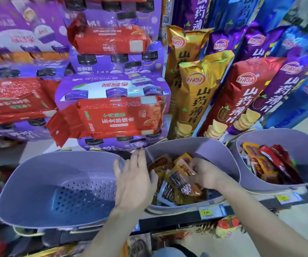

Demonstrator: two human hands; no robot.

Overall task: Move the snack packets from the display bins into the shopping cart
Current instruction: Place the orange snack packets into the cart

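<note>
Your left hand [134,180] hung open beside the empty bin [38,173], right hand [207,174] gripped packets [182,182]; stocked bin [297,141] right of it undone.

Dark shelf edge [171,222] carries yellow price tag [206,212]. Behind shelf edge: stacked purple drink boxes [112,88], red rice bags [112,117] lying among them. Further right: tall chip bags [197,93] leaning. Below shelf edge, right: pale floor [297,217].

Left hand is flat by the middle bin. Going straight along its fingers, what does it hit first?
Probably the purple drink carton behind the bins: the left hand points past the rim of the middle bin toward it. Depth is unclear; it might clip that rim first.
</note>
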